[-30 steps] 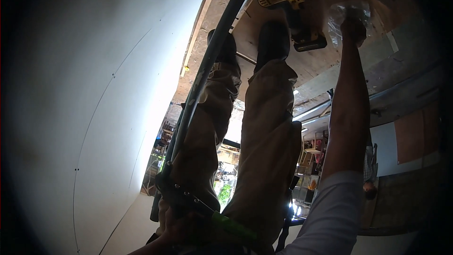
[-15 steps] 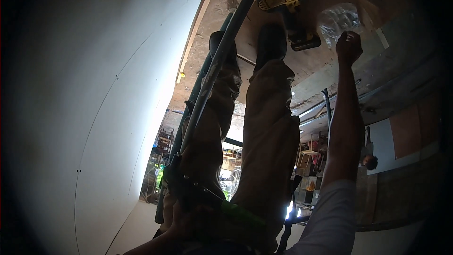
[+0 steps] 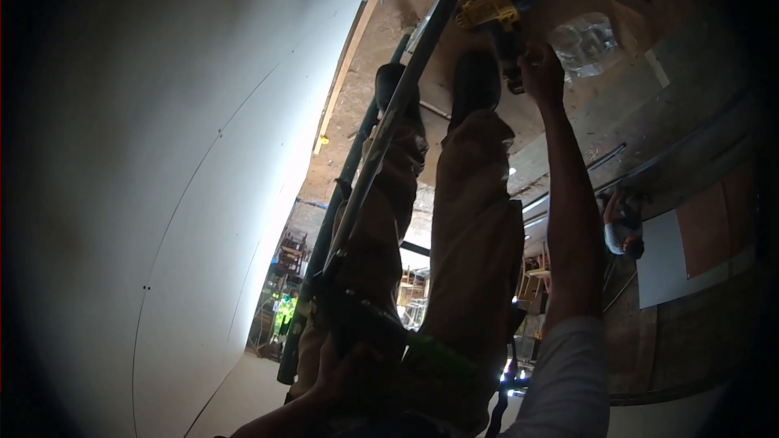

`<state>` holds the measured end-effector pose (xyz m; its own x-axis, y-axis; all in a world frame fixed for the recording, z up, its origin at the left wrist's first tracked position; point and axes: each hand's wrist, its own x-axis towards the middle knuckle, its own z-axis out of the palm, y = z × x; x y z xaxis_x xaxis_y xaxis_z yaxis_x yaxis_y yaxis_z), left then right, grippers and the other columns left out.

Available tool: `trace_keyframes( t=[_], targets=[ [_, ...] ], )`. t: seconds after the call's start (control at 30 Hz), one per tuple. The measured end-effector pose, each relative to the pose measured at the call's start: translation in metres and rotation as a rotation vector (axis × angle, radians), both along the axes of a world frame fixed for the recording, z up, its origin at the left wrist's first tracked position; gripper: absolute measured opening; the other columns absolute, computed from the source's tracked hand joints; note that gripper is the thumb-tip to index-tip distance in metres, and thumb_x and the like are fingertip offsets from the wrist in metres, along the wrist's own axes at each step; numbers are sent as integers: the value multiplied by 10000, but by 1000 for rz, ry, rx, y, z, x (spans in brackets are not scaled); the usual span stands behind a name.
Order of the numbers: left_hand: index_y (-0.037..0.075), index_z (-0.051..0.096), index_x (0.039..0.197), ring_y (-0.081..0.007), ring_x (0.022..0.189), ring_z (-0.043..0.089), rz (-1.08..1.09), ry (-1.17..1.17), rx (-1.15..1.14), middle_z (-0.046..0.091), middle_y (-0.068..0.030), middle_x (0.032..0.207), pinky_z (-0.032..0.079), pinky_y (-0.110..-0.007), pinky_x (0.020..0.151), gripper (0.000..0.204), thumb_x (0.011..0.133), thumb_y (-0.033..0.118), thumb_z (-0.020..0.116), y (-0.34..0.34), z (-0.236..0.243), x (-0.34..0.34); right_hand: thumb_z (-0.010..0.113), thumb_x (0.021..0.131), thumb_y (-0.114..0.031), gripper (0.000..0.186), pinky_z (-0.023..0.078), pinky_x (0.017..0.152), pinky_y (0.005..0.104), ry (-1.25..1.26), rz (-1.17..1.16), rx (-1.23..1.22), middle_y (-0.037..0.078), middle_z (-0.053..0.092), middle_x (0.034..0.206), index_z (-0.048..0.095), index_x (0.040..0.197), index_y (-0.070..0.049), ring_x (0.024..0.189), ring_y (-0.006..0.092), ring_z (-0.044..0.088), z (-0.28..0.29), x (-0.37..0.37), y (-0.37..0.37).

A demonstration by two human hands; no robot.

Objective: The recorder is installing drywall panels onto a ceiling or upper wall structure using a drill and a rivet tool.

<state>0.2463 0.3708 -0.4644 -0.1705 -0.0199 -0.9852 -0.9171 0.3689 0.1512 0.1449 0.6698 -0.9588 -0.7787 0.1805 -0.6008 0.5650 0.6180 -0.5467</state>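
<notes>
My right hand (image 3: 542, 75) is stretched forward with its fingers curled in. It overlaps the battery end of a yellow and black cordless drill (image 3: 492, 10) lying on a brown board (image 3: 552, 122); whether it touches the drill I cannot tell. What the curled fingers hold, if anything, is hidden. Just right of the hand lies a crumpled clear plastic bag (image 3: 586, 45). Low down by my waist, my left hand (image 3: 331, 369) is in deep shadow beside a dark pouch (image 3: 357, 320) and a green thing (image 3: 438, 353), its fingers not distinguishable.
A large white panel (image 3: 162, 154) with curved pencil lines fills the left. Metal scaffold tubes (image 3: 398, 105) slope past my left leg. My shoes (image 3: 477, 81) stand on the board. A wooden strip (image 3: 357, 53) lies beyond the panel's edge. At right, another person (image 3: 623, 231) is lower down.
My right hand has moved left from beside the plastic bag to the drill's battery end. The view has shifted slightly, and more of the other person shows.
</notes>
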Motion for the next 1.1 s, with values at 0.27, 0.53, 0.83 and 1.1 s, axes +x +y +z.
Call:
trace_keyframes(
  t=[0.27,0.53,0.83,1.1],
  targets=[
    [37,421,1168,-100,753,569,622,-266,308,558,-39,868,484,-241,639,268,937,104,537,21,-32,-67,592,912,-111,216,564,699,294,-531,-1299,-1084,108,655,869,539,1101,-19,789,176,656,289,12,-84],
    [1,383,1250,-205,793,616,498,-83,493,603,-112,866,512,-347,692,326,948,91,468,21,-47,-51,601,901,-86,219,575,693,292,102,-763,-1003,116,658,876,522,1093,-15,798,183,662,381,-32,-95],
    [-1,367,1255,-212,754,619,391,-59,524,603,-122,805,513,-360,690,333,953,95,469,28,-48,-52,607,896,-82,215,593,716,317,61,-657,-799,143,663,902,532,1076,10,877,223,677,373,-27,-89],
    [5,387,1244,-163,751,610,386,-42,525,604,-91,850,517,-315,663,324,947,87,489,32,-49,-57,605,901,-140,314,577,704,295,30,-342,-614,107,678,863,554,1174,7,819,188,681,381,-32,-72]
  ],
)
